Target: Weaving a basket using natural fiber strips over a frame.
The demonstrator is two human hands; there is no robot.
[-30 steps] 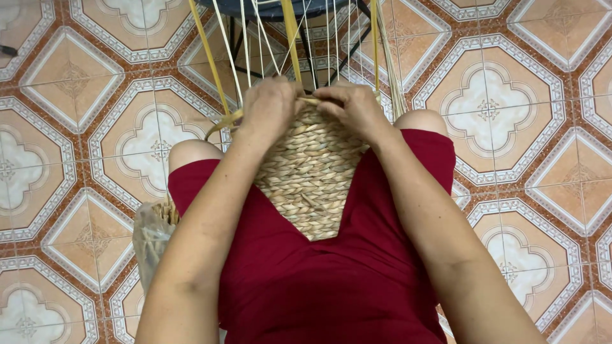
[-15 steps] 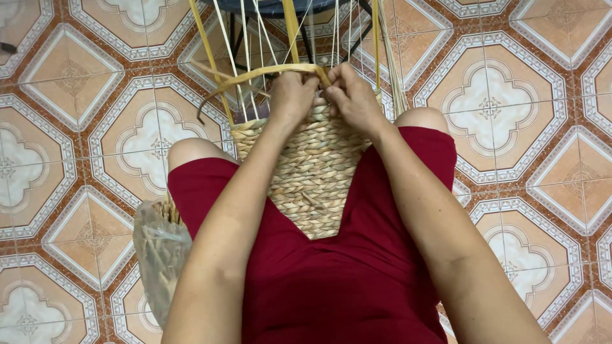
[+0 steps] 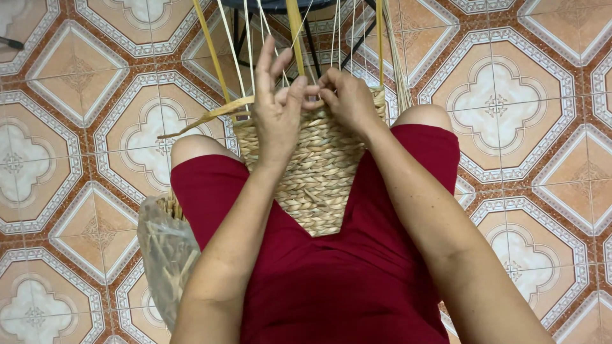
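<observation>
One half-woven basket of tan twisted straw (image 3: 315,172) fills my view, lying between the knees on a dark red garment (image 3: 344,280), its tight rows closed at the near end. Its long axis runs away from me, the unfinished rim pointing toward thin pale upright stakes (image 3: 293,32). I see the left hand (image 3: 277,108) half open, fingers raised, thumb and forefinger pinching a flat yellowish weaving strand (image 3: 210,114) at the rim. The right hand (image 3: 347,99) is curled, fingertips gripping the same rim.
</observation>
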